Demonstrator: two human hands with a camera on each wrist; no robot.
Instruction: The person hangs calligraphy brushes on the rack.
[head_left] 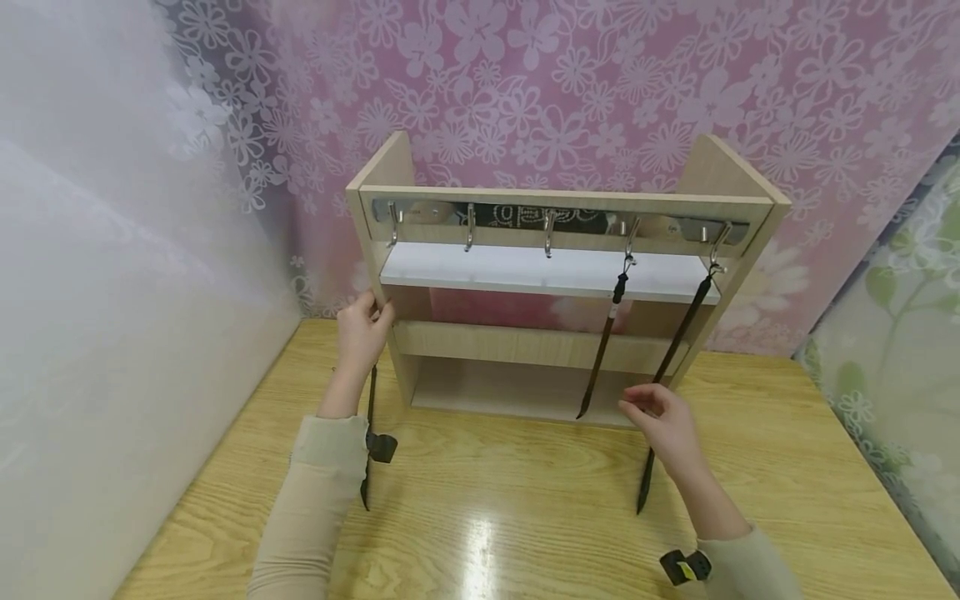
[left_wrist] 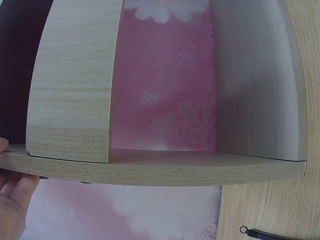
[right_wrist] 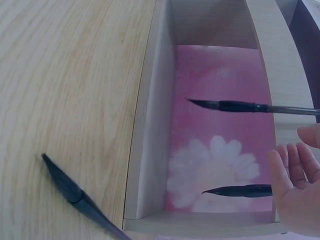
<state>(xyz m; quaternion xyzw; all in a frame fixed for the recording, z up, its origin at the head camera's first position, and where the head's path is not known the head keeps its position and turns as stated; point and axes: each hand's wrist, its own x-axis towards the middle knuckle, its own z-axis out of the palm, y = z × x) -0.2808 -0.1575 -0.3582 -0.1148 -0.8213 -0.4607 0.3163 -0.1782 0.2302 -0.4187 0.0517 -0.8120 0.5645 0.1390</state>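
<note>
My left hand (head_left: 363, 329) grips the left side panel of a small wooden shelf rack (head_left: 495, 340), its thumb and fingers on opposite faces in the left wrist view. A brown-handled calligraphy brush (head_left: 603, 346) hangs by its loop from one hook. A darker calligraphy brush (head_left: 684, 325) hangs from the rightmost hook, its lower end hidden behind my right hand (head_left: 663, 421). That hand's fingers are loosely bent, holding nothing, close to this brush. In the right wrist view, both dark tips show in front of the rack's lower opening.
Metal hooks (head_left: 550, 233) line the rack's top front. Another brush (right_wrist: 75, 195) lies on the wooden table (head_left: 480, 483) below my right hand. A further brush (head_left: 365, 492) lies beside my left forearm. Patterned panels rise at the back and right; a pale wall (head_left: 112, 292) stands at left.
</note>
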